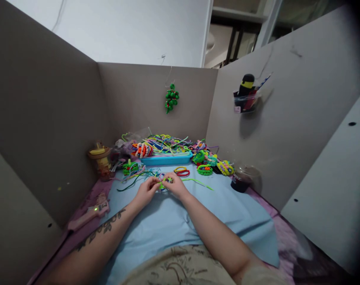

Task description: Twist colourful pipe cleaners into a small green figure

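Left hand (146,192) and right hand (177,187) pinch a small, colourful piece (162,184) over a blue cloth (215,215).

The piece sits right between the fingertips, thumbs and forefingers of both hands closed on it; it is mostly bright yellow-green, with bits of purple and blue, and its full shape is hidden by the fingers. A bright green stem (200,183) runs out to the right of the fingers, and a dark green stem (132,183) curves out to their left; whether either joins the piece is unclear. Just beyond the fingers, slightly right, lie red and yellow loops (182,172). Farther beyond is a blue tray (166,160) heaped with many-coloured stems. Left of the fingers and nearer the body lies a pink glue gun (92,213).
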{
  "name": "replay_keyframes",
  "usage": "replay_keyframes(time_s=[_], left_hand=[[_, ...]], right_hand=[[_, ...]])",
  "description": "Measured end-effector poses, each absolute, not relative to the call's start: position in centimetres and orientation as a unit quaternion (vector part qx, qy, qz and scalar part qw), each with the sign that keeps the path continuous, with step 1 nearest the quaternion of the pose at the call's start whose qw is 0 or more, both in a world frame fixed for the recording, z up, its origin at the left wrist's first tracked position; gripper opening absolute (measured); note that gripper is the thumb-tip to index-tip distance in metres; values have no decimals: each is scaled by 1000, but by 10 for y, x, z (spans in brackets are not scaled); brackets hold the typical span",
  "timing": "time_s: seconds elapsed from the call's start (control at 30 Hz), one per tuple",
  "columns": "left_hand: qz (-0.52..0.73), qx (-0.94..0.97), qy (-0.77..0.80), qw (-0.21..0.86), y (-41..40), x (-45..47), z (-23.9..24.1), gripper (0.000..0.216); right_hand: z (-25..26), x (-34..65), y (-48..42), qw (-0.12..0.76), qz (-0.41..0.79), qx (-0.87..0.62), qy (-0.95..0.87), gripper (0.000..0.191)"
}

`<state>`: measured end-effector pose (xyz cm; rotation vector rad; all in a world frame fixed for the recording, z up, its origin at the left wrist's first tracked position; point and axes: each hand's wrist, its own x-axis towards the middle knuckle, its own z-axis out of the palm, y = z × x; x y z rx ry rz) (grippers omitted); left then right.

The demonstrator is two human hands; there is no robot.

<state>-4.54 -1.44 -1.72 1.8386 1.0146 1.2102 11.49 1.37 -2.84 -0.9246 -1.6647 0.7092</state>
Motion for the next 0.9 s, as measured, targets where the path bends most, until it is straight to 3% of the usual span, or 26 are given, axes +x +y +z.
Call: replay_keyframes(time_s=[0.33,0.63,0.9], left_hand=[[534,682,452,214,-22,-41,-16,31],[545,635,448,316,-23,-37,-17,52],[554,631,443,316,-22,-37,-17,40]], right_hand=[[-39,111,20,533,259,-404,-696,8],[-38,108,18,561,299,-398,-662,9],[-33,108,13,553,324,-386,-663,8]])
